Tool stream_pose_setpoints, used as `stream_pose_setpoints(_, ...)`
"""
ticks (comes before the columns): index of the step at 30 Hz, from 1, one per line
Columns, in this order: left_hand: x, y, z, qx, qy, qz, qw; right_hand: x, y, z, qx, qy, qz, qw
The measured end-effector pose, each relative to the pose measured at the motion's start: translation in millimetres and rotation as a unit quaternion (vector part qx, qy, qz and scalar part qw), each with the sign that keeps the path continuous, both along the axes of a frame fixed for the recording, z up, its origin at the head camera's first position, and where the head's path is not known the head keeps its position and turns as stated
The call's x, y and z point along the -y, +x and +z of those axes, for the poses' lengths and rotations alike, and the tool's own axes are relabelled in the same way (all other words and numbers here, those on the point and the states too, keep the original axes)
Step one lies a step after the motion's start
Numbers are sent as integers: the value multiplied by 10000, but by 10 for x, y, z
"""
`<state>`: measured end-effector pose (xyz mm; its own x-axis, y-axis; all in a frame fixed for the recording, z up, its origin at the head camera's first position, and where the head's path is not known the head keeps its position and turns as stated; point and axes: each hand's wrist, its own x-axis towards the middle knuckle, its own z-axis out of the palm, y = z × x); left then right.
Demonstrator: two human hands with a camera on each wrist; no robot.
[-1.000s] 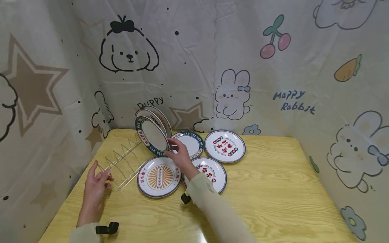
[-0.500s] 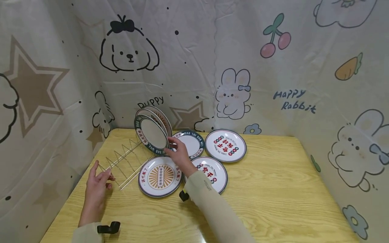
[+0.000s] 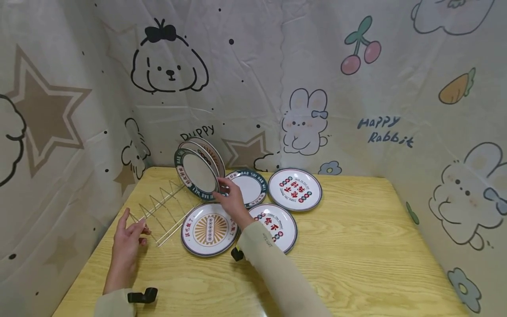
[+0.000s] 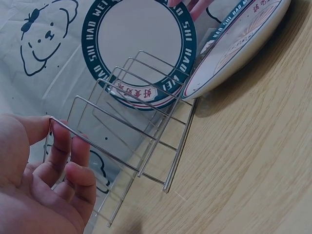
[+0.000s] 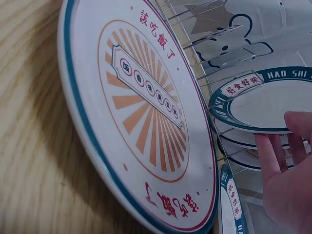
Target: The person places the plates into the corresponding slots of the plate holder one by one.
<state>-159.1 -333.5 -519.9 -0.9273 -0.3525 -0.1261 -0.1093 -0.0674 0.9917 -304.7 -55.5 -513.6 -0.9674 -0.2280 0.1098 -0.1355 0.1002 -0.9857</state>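
A gold-coloured wire plate rack (image 4: 166, 186) stands on the left of the table. With thumb and fingers, my left hand (image 3: 126, 246) pinches the wire at its near end. My right hand (image 3: 233, 202) grips the lower right rim of a green-rimmed plate (image 3: 196, 172), thumb on its face and fingers behind, as the right wrist view shows. That plate leans on edge at the rack's far part. Behind it, more plates (image 3: 217, 154) stand upright, mostly hidden. A sunburst-patterned plate (image 3: 210, 229) lies beside the rack, below my right hand.
Another green-rimmed plate (image 3: 249, 189) lies flat behind my right hand. Two plates with red lettering, one at the back (image 3: 295, 189) and one nearer (image 3: 287, 233) partly under my right sleeve, lie to the right. A printed curtain (image 3: 245, 79) encloses the table's back and sides.
My right hand and the green-rimmed plate have shifted slightly up and to the left, the plate standing a little more upright. My left hand stays on the rack.
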Motion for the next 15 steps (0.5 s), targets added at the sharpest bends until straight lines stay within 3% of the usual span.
stream_pose_setpoints(15,-8,-10,-17,-26,-8,13,10000,76,-42,-82,-74,83,-192,9998)
